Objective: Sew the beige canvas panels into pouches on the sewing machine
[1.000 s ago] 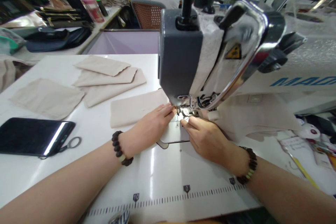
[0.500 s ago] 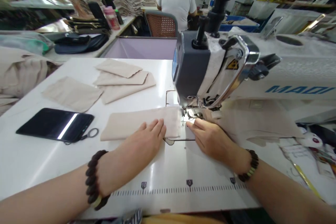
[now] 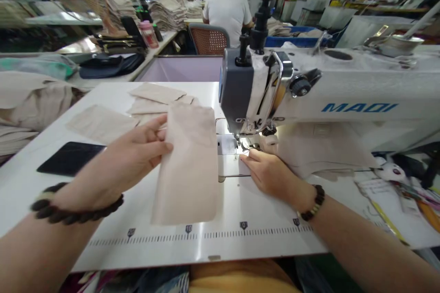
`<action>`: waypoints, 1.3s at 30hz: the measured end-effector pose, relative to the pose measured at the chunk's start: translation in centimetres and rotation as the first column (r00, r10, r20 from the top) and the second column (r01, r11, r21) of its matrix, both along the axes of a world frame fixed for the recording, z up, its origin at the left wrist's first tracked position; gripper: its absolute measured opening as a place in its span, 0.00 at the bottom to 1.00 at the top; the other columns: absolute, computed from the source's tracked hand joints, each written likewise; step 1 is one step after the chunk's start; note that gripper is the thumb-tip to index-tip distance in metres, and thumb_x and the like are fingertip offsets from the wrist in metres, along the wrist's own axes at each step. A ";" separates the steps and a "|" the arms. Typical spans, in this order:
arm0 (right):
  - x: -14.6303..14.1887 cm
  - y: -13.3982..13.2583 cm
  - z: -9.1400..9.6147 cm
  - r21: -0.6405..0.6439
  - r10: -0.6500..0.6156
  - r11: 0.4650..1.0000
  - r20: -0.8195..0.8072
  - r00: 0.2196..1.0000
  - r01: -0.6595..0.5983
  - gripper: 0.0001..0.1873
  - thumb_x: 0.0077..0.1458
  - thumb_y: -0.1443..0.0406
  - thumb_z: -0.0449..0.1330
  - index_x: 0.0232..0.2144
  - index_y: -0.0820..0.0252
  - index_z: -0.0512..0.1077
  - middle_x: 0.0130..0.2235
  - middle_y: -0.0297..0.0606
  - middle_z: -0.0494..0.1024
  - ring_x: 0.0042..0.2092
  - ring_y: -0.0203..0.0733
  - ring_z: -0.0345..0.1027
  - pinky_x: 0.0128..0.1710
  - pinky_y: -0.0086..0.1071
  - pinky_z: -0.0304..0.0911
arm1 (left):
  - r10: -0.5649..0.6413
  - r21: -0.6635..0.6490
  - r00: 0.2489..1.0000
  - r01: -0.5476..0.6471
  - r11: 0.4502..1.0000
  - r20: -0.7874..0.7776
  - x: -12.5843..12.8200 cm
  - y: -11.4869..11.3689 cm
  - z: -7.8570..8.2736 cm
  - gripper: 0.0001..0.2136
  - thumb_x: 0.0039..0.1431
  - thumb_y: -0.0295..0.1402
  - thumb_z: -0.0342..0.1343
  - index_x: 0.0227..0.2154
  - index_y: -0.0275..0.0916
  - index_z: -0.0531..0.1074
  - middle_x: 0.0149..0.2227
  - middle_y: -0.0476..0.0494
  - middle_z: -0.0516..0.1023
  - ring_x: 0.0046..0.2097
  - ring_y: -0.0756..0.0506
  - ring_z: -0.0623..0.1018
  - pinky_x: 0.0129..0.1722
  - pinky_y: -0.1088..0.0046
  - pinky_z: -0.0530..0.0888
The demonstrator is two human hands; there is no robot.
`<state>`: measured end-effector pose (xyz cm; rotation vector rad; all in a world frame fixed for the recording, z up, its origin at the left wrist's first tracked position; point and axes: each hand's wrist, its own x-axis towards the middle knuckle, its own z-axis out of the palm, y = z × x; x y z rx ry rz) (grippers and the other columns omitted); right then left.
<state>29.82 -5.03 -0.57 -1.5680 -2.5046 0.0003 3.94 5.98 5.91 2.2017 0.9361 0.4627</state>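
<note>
My left hand (image 3: 129, 158) pinches a beige fabric piece (image 3: 190, 165) by its left edge and holds it up off the white table (image 3: 165, 247), hanging lengthwise. My right hand (image 3: 268, 171) rests flat on the machine bed just in front of the presser foot (image 3: 252, 144) of the white sewing machine (image 3: 343, 96), fingertips beside the needle plate. More beige fabric (image 3: 319, 151) lies under the machine arm to the right of that hand. Both wrists wear dark bead bracelets.
Cut beige pieces (image 3: 103, 121) and a small stack (image 3: 158, 96) lie on the table's left half beside a black phone (image 3: 70, 158). A ruler strip (image 3: 213, 236) runs along the front edge. A person in a white shirt (image 3: 228, 9) sits ahead. Clutter sits at right (image 3: 395, 178).
My left hand drew the sewn fabric piece leftward from under the needle, then lifted it off the table. My right hand stayed by the presser foot. The head pulled back.
</note>
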 end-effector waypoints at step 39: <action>-0.1 0.0 -1.3 0.052 -0.020 0.998 -0.088 0.996 0.025 0.15 0.58 0.73 0.44 0.42 0.71 0.68 0.30 0.42 0.69 0.31 0.41 0.61 0.32 0.33 0.61 | -0.340 0.436 0.843 0.513 0.739 -0.416 9.0 0.3 -6.4 0.07 0.62 0.27 0.47 0.40 0.30 0.67 0.49 0.31 0.68 0.58 0.36 0.63 0.54 0.56 0.66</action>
